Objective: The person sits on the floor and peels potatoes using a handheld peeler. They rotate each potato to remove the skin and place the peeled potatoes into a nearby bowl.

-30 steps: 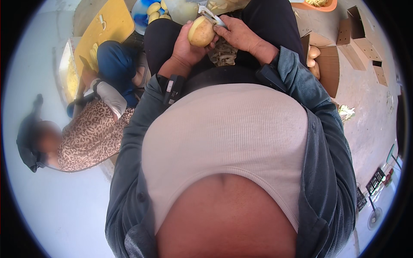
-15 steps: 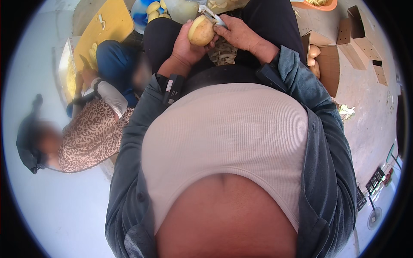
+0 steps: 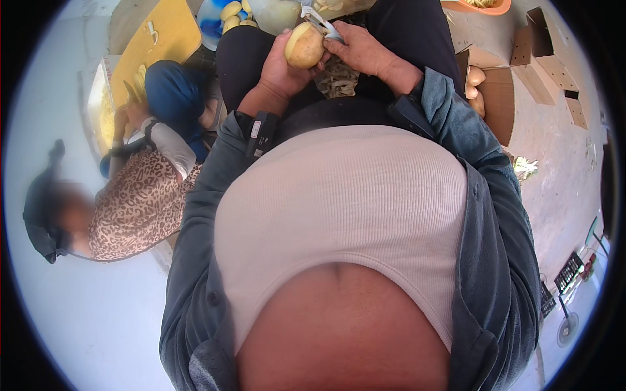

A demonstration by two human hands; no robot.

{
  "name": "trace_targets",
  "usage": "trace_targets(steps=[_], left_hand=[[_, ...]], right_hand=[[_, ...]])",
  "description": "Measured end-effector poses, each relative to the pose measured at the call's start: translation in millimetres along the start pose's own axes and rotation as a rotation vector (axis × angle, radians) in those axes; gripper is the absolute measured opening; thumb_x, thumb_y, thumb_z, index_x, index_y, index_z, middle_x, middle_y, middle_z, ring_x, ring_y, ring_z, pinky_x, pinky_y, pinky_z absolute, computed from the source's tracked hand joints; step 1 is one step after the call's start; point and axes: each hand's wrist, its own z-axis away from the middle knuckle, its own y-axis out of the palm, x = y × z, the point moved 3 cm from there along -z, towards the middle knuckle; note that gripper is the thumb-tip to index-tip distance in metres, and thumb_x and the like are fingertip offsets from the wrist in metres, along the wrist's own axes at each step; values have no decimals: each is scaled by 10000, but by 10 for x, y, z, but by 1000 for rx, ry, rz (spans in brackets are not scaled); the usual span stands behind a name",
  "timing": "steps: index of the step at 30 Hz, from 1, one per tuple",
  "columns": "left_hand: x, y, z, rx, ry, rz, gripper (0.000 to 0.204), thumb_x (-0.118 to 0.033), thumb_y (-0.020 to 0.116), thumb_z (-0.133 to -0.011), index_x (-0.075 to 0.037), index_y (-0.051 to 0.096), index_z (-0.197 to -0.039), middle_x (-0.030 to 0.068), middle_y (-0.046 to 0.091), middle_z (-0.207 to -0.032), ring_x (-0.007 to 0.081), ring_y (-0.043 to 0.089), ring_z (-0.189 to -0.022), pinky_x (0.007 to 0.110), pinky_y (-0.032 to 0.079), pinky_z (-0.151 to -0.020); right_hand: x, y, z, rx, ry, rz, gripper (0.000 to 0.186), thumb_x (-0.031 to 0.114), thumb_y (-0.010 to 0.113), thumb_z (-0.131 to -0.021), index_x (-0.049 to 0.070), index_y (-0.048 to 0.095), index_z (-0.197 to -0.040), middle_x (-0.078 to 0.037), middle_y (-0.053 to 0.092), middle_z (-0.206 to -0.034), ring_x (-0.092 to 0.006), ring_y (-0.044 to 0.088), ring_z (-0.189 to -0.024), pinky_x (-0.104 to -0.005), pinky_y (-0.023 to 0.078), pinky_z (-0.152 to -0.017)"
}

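My left hand (image 3: 280,70) is wrapped round a potato (image 3: 305,49) between my knees. A pale peeled band runs down the potato's left side, and brown skin covers the rest. In my right hand (image 3: 366,52) is a peeler (image 3: 315,19) with a light handle, its head over the potato's upper right. My right fingers partly hide the handle, and whether the blade touches the skin I cannot tell. Below the potato, peelings (image 3: 338,79) lie in a heap between my thighs.
Peeled potatoes (image 3: 231,11) sit in a blue-and-white container ahead. To my left a co-worker (image 3: 140,202) crouches at a yellow board (image 3: 156,49), hands on pale pieces. At right stand a cardboard box (image 3: 499,98) with unpeeled potatoes and an orange basin (image 3: 486,6) of pale shreds.
My hands, the potato and the peeler look nearly the same. At left, the co-worker's hands have shifted slightly at the yellow board.
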Motion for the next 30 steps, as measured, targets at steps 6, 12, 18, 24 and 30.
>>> trace_targets(steps=[6,12,18,24,30], left_hand=[[-24,4,13,-3,-6,1,520,-487,393,-939,-69,508,-1226,129,591,-1125,311,575,-960,361,458,-768],[-34,-8,9,-7,-9,2,511,-482,391,-942,-71,511,-1220,128,592,-1125,311,575,-963,362,459,-768],[-40,-8,9,-18,-7,-2,500,-477,398,-942,-73,515,-1211,126,595,-1118,311,575,-964,361,458,-767],[-49,-20,3,-5,-6,-5,493,-473,402,-941,-76,515,-1211,125,594,-1118,313,572,-966,359,457,-768],[-63,7,20,-21,-5,-3,492,-471,401,-941,-78,512,-1214,123,595,-1119,314,573,-963,359,458,-764]], right_hand=[[5,5,-15,3,2,15,321,272,579,-893,-26,536,-1007,-230,630,-918,-399,610,-906,-420,483,-782],[40,-6,-16,12,20,25,333,275,580,-889,-28,531,-1017,-236,626,-936,-407,604,-919,-424,480,-791],[39,2,-23,26,32,27,335,271,583,-886,-28,526,-1025,-241,622,-942,-411,598,-931,-429,478,-795],[35,6,-36,28,30,39,336,271,587,-884,-27,526,-1029,-243,621,-943,-412,598,-929,-427,477,-795],[73,-14,-41,42,45,22,369,270,584,-866,-55,529,-1032,-263,615,-965,-415,588,-961,-441,471,-825]])
